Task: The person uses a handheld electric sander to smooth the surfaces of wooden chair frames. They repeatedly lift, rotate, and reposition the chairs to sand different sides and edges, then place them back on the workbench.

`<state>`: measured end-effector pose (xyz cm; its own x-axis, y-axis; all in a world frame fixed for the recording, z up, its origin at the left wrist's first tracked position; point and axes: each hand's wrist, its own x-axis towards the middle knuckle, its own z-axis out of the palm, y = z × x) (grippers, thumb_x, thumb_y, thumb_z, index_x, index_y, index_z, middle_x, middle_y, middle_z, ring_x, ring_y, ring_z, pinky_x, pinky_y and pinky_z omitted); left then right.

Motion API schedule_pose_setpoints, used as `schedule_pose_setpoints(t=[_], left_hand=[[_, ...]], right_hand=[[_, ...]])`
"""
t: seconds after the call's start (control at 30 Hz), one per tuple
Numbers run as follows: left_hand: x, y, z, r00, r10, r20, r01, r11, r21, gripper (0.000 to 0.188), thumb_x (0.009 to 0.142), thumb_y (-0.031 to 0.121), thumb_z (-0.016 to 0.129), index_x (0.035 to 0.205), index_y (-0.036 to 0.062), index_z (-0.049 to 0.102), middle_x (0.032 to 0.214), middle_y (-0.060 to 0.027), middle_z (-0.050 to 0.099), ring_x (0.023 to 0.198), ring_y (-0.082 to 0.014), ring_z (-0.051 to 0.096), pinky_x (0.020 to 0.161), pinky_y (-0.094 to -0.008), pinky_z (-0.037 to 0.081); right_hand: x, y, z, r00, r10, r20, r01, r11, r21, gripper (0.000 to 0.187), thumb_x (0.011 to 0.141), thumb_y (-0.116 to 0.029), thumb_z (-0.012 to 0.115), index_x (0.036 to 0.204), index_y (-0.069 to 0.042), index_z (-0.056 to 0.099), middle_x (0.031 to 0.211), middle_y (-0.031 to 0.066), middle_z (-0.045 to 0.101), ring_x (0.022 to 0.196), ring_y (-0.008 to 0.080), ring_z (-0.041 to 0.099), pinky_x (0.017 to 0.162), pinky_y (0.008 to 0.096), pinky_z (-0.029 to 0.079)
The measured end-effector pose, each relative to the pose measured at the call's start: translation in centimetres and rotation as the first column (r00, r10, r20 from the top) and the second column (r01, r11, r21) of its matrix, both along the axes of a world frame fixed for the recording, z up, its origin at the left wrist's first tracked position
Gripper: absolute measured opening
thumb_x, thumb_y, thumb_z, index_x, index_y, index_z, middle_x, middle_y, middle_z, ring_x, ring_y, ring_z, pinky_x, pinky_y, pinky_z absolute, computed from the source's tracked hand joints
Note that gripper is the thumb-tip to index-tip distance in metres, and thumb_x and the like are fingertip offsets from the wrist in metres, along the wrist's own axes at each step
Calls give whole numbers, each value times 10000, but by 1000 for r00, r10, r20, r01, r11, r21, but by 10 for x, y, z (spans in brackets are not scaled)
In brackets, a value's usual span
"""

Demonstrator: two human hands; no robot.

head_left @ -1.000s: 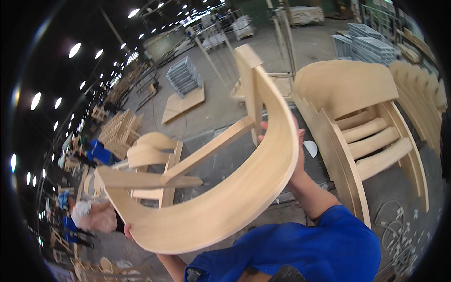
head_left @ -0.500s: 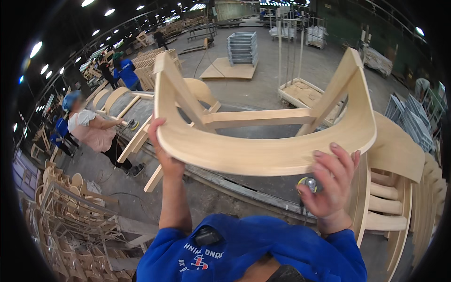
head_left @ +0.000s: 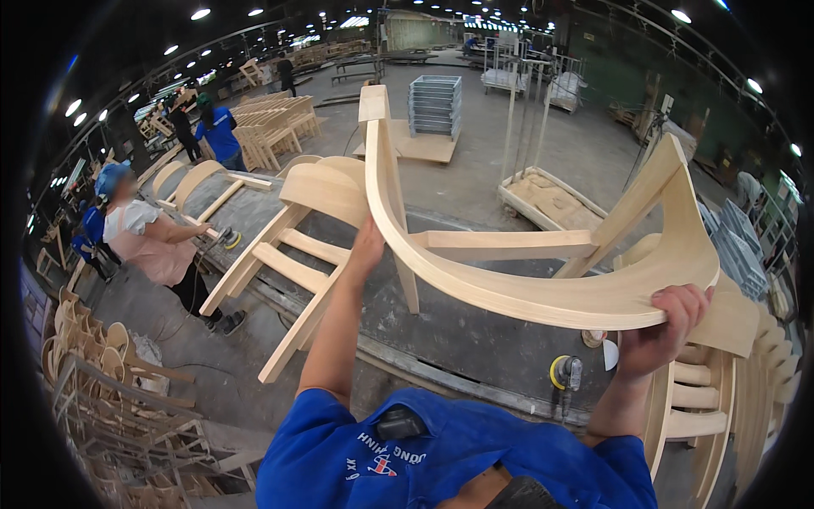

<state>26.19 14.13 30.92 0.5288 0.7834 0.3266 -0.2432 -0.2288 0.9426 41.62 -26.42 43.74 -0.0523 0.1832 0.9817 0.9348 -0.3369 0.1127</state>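
A pale wooden chair frame (head_left: 526, 284) with a wide curved back rail is held up over the workbench (head_left: 475, 343). My left hand (head_left: 366, 246) grips the rail's left side, its fingers partly hidden behind the wood. On the near right edge of the rail, my right hand (head_left: 670, 322) is closed with the fingers curled over the top. A straight crossbar (head_left: 509, 245) joins the frame's legs. Below it on the bench, near my right forearm, lies a yellow and grey sander (head_left: 565, 371). A white disc (head_left: 610, 355) sits beside it.
Another chair frame (head_left: 318, 191) stands on the bench at left, and stacked frames (head_left: 695, 399) stand at right. Farther left, a person (head_left: 148, 225) works with a sander (head_left: 229, 238). Chair parts (head_left: 119, 356) fill the lower left. Beyond the bench is a low cart (head_left: 551, 199).
The chair frame has moved right and turned somewhat. My right hand, open before, has closed on the rail's edge. My left hand has moved right with the frame.
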Motion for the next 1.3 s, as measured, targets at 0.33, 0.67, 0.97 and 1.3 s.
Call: schedule_pose_setpoints(t=[0.33, 0.67, 0.97, 1.3], left_hand=[[54, -28, 33, 806, -580, 118, 555, 810, 187, 779, 799, 597, 655, 1287, 19, 469, 1151, -80, 596, 1069, -144, 539, 929, -299, 421], [141, -148, 113, 733, -569, 373, 537, 820, 197, 488, 872, 328, 680, 1127, -32, 472, 1033, -128, 613, 949, -174, 585, 828, -308, 471], [159, -209, 121, 762, -514, 394, 462, 858, 226, 432, 878, 191, 651, 1156, -21, 397, 995, -186, 616, 910, -260, 627, 786, -352, 495], [158, -231, 100, 608, -691, 391, 590, 723, 359, 560, 918, 207, 588, 1320, -21, 272, 1178, -221, 523, 1065, -273, 563, 904, -370, 443]], right_hand=[[163, -39, 68, 899, 283, -334, -292, 956, 24, 570, 829, -321, 708, 1252, 1, 503, 1295, 114, 516, 1210, 262, 474, 1025, 371, 337], [62, 69, 87, 974, -225, -18, 226, 971, 83, 604, 814, -281, 731, 1300, -22, 485, 1359, 150, 444, 1260, 294, 420, 1053, 403, 314], [59, 146, 199, 981, -173, 87, 192, 922, -337, 648, 749, -390, 751, 1259, -54, 535, 1212, 198, 571, 1117, 290, 563, 955, 360, 432], [65, 141, 189, 946, -246, -213, 225, 967, -121, 550, 794, -407, 710, 1174, -34, 574, 1038, 141, 643, 913, 237, 623, 830, 333, 475]])
